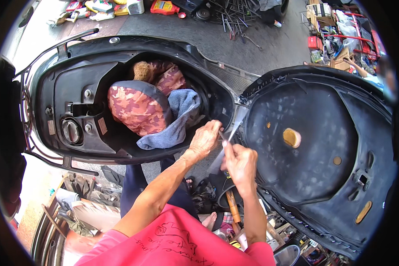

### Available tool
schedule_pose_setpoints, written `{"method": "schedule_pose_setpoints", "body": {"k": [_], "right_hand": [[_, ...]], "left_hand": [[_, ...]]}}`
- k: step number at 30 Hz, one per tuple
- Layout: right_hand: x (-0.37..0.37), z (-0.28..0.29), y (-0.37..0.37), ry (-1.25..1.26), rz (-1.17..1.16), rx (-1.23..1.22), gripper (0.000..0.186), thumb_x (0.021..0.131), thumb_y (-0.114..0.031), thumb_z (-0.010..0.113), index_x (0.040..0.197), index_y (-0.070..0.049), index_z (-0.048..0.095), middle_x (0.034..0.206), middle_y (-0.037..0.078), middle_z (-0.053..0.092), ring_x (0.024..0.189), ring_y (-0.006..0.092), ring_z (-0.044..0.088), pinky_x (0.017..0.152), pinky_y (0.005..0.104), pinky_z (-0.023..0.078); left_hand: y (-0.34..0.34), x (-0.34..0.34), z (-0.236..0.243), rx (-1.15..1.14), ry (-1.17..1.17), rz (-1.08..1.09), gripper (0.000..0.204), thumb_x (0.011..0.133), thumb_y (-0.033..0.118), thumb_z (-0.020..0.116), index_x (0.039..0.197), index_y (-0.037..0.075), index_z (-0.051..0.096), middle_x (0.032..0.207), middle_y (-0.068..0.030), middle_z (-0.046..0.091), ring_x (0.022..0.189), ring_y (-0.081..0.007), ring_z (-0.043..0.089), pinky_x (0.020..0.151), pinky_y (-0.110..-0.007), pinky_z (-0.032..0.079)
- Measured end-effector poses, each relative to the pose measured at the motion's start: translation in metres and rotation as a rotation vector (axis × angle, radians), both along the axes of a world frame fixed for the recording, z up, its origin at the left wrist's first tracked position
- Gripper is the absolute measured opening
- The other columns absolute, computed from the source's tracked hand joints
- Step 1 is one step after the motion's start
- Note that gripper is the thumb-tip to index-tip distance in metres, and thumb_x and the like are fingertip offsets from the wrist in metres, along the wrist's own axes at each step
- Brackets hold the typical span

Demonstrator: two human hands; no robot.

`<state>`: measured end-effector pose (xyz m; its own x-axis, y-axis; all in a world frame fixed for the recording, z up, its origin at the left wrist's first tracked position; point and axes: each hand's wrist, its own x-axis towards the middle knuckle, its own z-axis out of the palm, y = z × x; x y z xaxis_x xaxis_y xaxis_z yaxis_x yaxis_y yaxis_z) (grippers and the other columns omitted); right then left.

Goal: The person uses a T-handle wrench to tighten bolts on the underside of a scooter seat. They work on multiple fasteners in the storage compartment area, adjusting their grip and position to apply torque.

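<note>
My left hand (207, 139) and my right hand (241, 163) meet over the gap beside the scooter's seat hinge (240, 104). Both have their fingers closed in a pinch. Between them is a thin, see-through whitish strip (237, 122), partly blurred; its kind is unclear. One end rises toward the hinge, and another pale part hangs below my fingers. The scooter seat (314, 137) is swung over to the right, its black underside facing up. On the left lies the uncovered storage bin (115, 150).
In the bin are a camouflage-patterned cloth bundle (137, 106) and a grey-blue towel (168, 128). Bottles (135, 6) and metal rods (232, 20) lie on the far ground. Cluttered goods (341, 31) fill the far right. A wooden handle (233, 206) stands below my right hand.
</note>
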<state>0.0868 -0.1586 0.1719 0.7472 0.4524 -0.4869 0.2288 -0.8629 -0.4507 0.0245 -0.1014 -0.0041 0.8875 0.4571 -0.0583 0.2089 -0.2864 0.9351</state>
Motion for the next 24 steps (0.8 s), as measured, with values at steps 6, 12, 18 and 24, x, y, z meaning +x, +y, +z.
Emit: {"method": "schedule_pose_setpoints", "body": {"k": [6,12,18,24], "right_hand": [[-0.01,0.021,0.006,-0.617,0.282,0.052,0.013,0.092,-0.01,0.07,0.085,0.0,0.072,0.077,0.012,0.07,0.066,0.0249,0.068,0.063,0.0378,0.053],[-0.003,0.015,0.005,-0.552,0.698,-0.069,0.044,0.077,0.005,0.061,0.12,0.001,0.068,0.133,0.016,0.063,0.137,0.0366,0.049,0.117,0.0566,0.032],[-0.004,-0.003,-0.006,-0.321,0.308,-0.222,0.031,0.096,-0.023,0.065,0.082,0.004,0.069,0.069,0.019,0.067,0.066,0.0331,0.07,0.062,0.0452,0.054],[-0.023,0.042,0.012,-0.364,0.271,-0.177,0.023,0.094,-0.02,0.071,0.081,0.0,0.072,0.071,0.016,0.07,0.064,0.0293,0.07,0.061,0.0393,0.056]], "left_hand": [[-0.003,0.0,-0.005,0.064,-0.029,-0.005,0.02,0.091,0.01,0.063,0.105,0.004,0.05,0.096,-0.017,0.06,0.091,-0.0381,0.063,0.077,-0.047,0.053],[0.003,-0.003,0.005,0.053,-0.055,-0.064,0.022,0.087,0.008,0.063,0.105,0.004,0.05,0.097,-0.017,0.059,0.093,-0.0376,0.062,0.078,-0.048,0.053],[0.001,-0.001,0.003,0.039,-0.02,-0.079,0.025,0.085,0.008,0.064,0.105,0.004,0.05,0.098,-0.0159,0.06,0.094,-0.0371,0.062,0.08,-0.047,0.052],[-0.004,0.001,-0.01,0.051,-0.078,-0.03,0.022,0.089,0.009,0.064,0.106,0.004,0.05,0.099,-0.0184,0.06,0.094,-0.0397,0.062,0.076,-0.049,0.051]]}}
